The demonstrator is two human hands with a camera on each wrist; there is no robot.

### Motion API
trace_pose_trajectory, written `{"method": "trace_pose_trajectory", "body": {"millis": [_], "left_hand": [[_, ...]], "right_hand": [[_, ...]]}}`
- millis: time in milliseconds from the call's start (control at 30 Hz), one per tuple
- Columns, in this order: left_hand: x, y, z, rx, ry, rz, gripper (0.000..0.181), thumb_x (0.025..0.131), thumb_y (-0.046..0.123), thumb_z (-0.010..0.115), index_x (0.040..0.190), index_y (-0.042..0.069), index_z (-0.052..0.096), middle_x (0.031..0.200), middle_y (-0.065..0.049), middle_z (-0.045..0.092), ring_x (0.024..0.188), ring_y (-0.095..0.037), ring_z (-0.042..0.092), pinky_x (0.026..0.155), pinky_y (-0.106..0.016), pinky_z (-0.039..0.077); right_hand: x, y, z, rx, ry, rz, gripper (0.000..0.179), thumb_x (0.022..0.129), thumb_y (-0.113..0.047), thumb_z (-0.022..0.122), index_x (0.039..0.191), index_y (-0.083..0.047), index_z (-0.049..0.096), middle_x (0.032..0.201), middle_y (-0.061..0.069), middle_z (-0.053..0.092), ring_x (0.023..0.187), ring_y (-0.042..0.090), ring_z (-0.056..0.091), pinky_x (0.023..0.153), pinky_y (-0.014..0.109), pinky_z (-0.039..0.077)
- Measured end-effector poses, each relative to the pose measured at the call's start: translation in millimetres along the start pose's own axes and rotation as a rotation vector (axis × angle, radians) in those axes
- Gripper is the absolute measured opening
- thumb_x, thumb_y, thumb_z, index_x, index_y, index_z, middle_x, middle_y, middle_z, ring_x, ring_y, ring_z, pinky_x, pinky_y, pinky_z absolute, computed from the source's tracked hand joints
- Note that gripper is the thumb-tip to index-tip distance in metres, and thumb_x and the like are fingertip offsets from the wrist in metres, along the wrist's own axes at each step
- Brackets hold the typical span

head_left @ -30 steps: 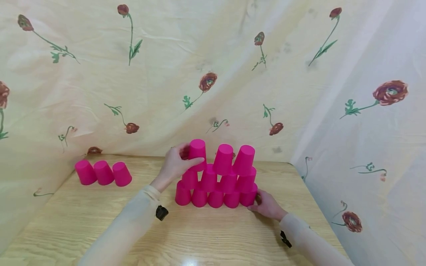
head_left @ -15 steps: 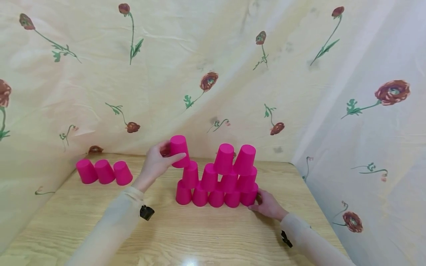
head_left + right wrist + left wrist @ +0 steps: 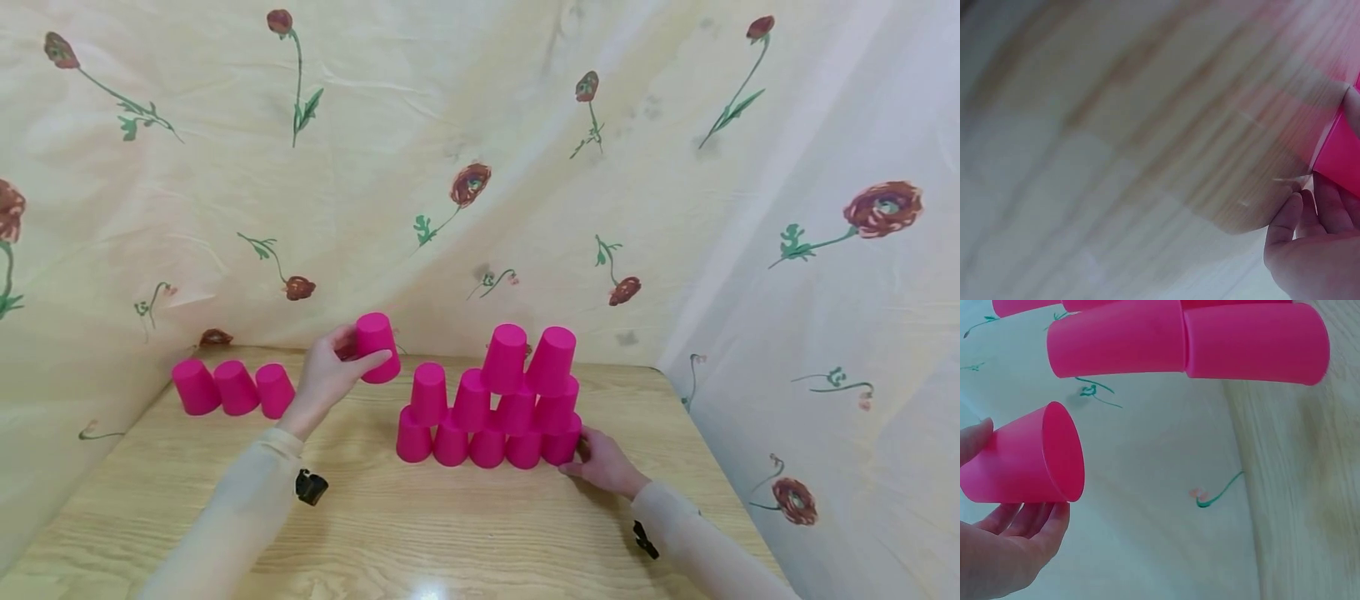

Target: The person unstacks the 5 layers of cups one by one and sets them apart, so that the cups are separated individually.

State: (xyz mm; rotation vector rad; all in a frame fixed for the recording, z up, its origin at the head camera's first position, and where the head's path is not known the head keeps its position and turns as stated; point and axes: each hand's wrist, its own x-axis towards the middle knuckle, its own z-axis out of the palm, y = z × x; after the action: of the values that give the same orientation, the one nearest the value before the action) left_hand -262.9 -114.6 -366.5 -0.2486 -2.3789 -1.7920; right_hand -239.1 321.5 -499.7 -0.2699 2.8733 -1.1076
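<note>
In the head view, my left hand (image 3: 324, 375) grips an upside-down pink cup (image 3: 378, 352) in the air, left of a stack of matching cups. The left wrist view shows thumb and fingers on opposite sides of this cup (image 3: 1010, 459), its open mouth facing away from the palm. Low on the right, my right hand (image 3: 609, 467) holds the end cup (image 3: 558, 448) of the bottom row between thumb and fingers. The bottom and middle rows hold several cups each. Two cups (image 3: 505, 360) stand on top, toward the right; the middle row's leftmost cup (image 3: 428, 393) has a bare top.
Three more upside-down pink cups (image 3: 236, 388) stand in a row at the back left of the wooden table (image 3: 465, 533). A flower-printed cloth (image 3: 360, 208) hangs behind the table and along its sides. Each wrist carries a black device.
My left hand has lifted the cup off the left end of the top row and carried it leftward, now slightly lower than half a second ago. The right hand has stayed put.
</note>
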Motion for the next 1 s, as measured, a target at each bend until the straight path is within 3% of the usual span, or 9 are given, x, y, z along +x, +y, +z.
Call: {"method": "trace_pose_trajectory", "body": {"millis": [400,533,767,1000], "left_hand": [[3.0,-31.0,-13.1,-0.013,0.022,-0.088,0.068,0.084,0.028,0.075,0.139,0.002,0.045,0.129,-0.018,0.054,0.116,-0.032,0.050,0.096,-0.043,0.044],[1.9,-44.3,-17.4,0.015,0.026,-0.118,0.068,0.086,0.025,0.073,0.141,0.001,0.041,0.131,-0.021,0.052,0.118,-0.035,0.049,0.097,-0.044,0.043],[2.3,-65.0,-25.4,0.146,0.027,-0.150,0.066,0.089,0.024,0.070,0.141,-0.001,0.039,0.131,-0.024,0.050,0.116,-0.038,0.049,0.095,-0.048,0.044],[5.5,-81.4,-29.2,0.202,0.024,-0.220,0.068,0.088,0.016,0.069,0.143,-0.005,0.033,0.134,-0.029,0.046,0.119,-0.042,0.046,0.099,-0.050,0.040]], "right_hand": [[-0.2,-1,0,0.003,0.005,0.024,0.065,0.075,-0.013,0.082,0.131,-0.002,0.052,0.123,0.010,0.059,0.119,0.034,0.051,0.099,0.048,0.040],[-0.7,-1,0,-0.013,0.006,0.019,0.064,0.075,-0.014,0.082,0.131,-0.001,0.052,0.122,0.011,0.059,0.118,0.035,0.051,0.098,0.049,0.040],[-0.7,-2,-1,-0.015,0.001,0.016,0.065,0.076,-0.015,0.082,0.131,-0.001,0.052,0.123,0.013,0.058,0.119,0.036,0.050,0.099,0.050,0.039],[-0.6,-1,-1,-0.009,-0.003,0.012,0.066,0.076,-0.014,0.082,0.133,-0.001,0.051,0.124,0.012,0.058,0.119,0.035,0.051,0.099,0.049,0.039]]}}
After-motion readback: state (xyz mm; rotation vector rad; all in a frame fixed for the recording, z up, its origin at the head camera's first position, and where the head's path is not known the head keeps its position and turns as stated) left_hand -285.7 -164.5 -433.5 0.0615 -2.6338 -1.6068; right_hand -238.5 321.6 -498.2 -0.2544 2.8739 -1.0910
